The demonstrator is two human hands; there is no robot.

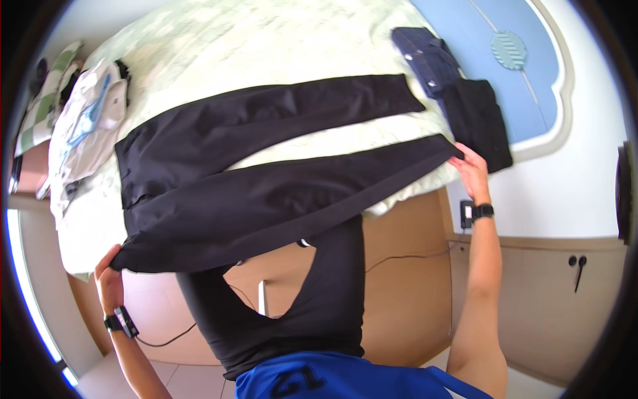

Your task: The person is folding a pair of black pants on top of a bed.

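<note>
A pair of black trousers point(239, 199) lies spread across the bed, waistband to the left and both legs reaching right. The nearer leg hangs partly over the bed's front edge. At the waistband's near corner, my left hand point(109, 279) pinches the fabric between thumb and fingers. Far to the right, my right hand point(470, 169) grips the hem of the nearer leg. The farther leg rests flat on the bedding, apart from the nearer one. Both wrists wear black bands.
The bed point(299, 45) has a pale green patterned cover. Folded dark blue jeans point(423, 57) and a folded black garment point(478, 124) lie by the blue headboard point(528, 109). Piled light clothes point(89, 119) sit at the left. A cabinet point(533, 289) stands at right; a cable point(408, 257) runs near the bed.
</note>
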